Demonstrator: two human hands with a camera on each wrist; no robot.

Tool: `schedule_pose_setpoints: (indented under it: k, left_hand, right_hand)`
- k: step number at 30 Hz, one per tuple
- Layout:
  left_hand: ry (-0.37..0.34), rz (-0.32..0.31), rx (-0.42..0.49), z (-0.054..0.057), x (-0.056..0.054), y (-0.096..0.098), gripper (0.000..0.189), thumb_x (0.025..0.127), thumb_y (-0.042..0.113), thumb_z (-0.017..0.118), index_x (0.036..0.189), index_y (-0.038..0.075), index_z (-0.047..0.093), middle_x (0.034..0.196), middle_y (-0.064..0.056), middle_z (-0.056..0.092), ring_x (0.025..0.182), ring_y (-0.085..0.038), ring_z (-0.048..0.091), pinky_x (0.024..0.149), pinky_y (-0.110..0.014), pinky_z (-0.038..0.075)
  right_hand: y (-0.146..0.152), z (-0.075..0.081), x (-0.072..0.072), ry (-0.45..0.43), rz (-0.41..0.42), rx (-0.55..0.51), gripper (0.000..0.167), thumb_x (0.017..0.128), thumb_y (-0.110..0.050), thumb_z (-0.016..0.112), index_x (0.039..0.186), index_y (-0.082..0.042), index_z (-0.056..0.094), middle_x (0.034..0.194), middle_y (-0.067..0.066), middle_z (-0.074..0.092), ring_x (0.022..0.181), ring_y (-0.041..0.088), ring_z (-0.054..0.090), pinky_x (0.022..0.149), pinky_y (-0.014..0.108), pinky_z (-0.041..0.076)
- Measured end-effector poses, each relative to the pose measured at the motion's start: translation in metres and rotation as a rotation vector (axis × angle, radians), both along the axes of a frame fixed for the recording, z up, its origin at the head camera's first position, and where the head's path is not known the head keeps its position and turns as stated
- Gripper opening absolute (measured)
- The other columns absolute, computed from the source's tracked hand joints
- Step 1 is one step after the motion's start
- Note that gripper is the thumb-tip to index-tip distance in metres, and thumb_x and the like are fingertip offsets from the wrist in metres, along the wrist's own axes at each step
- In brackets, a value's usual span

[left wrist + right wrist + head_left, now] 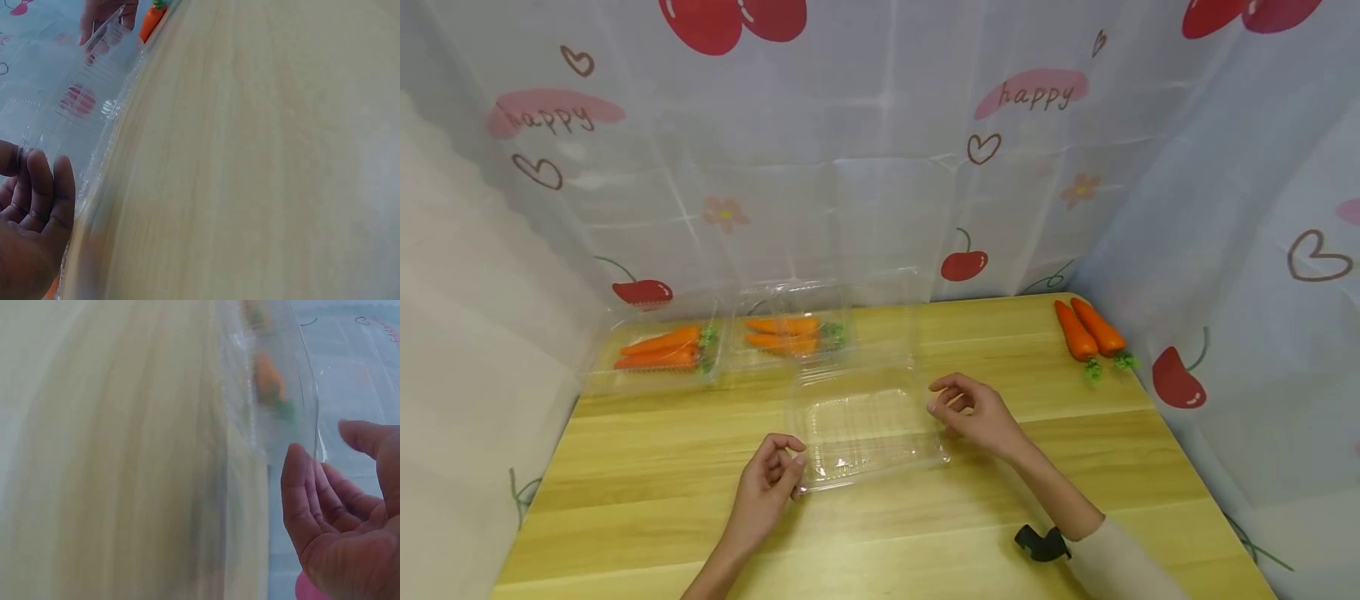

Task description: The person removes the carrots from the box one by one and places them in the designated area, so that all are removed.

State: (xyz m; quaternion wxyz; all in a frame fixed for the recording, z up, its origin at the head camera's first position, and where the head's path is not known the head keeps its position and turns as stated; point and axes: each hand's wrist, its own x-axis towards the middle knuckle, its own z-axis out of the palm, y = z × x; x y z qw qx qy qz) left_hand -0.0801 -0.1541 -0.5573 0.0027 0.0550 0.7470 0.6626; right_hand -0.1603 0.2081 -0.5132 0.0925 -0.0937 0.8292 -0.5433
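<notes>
A clear plastic clamshell container [868, 433] stands with its lid raised at the back, near the middle of the wooden table. My left hand [767, 483] pinches its near left corner, the rim between thumb and fingers in the left wrist view. On the container's right side, my right hand [977, 412] has its fingertips by the rim, and the thumb [362, 436] stands apart from them. Behind are two similar clear containers, one [602, 375] at the left holding orange carrots [658, 358], the other holding more carrots [782, 343] partly behind the raised lid.
Two loose carrots [1086, 333] with green tops lie at the table's back right corner. A small black object [1041, 543] is beside the right forearm, near the front. Printed curtains [880, 208] hang along the table's back and right edges.
</notes>
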Motion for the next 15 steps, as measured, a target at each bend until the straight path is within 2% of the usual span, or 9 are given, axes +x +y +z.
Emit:
schedule_pose_setpoints:
  k: [3, 8, 11, 15]
  left_hand:
    - [0.001, -0.008, 0.005, 0.0, -0.002, 0.006, 0.016, 0.107, 0.005, 0.064, 0.12, -0.003, 0.059, 0.074, -0.003, 0.055, 0.057, -0.018, 0.058, 0.053, -0.03, 0.056]
    - [0.006, -0.059, -0.013, 0.002, -0.01, 0.019, 0.019, 0.108, 0.008, 0.065, 0.122, -0.003, 0.059, 0.075, -0.007, 0.054, 0.059, -0.025, 0.059, 0.054, -0.031, 0.056]
    - [-0.014, -0.107, -0.031, 0.005, -0.018, 0.026, 0.023, 0.109, 0.013, 0.064, 0.126, -0.002, 0.058, 0.078, -0.008, 0.055, 0.063, -0.032, 0.06, 0.055, -0.032, 0.056]
    - [-0.026, -0.149, -0.045, 0.006, -0.028, 0.037, 0.025, 0.111, 0.017, 0.063, 0.128, -0.001, 0.058, 0.079, -0.009, 0.055, 0.064, -0.032, 0.06, 0.056, -0.03, 0.055]
  right_hand:
    - [0.002, -0.003, 0.005, -0.021, -0.009, -0.04, 0.042, 0.102, -0.02, 0.077, 0.138, -0.002, 0.064, 0.109, 0.02, 0.068, 0.085, 0.039, 0.072, 0.071, 0.046, 0.068]
    - [0.014, -0.007, 0.01, -0.052, -0.041, -0.085, 0.049, 0.102, -0.014, 0.076, 0.146, -0.003, 0.058, 0.111, 0.024, 0.067, 0.073, 0.026, 0.072, 0.065, 0.036, 0.065]
    - [0.023, -0.008, 0.011, -0.061, -0.064, -0.097, 0.053, 0.102, -0.012, 0.075, 0.15, -0.004, 0.056, 0.115, 0.025, 0.067, 0.073, 0.021, 0.072, 0.063, 0.032, 0.063]
    - [0.035, -0.009, 0.012, -0.056, -0.09, -0.111, 0.056, 0.101, -0.007, 0.074, 0.153, -0.003, 0.053, 0.118, 0.028, 0.067, 0.076, 0.019, 0.074, 0.066, 0.03, 0.063]
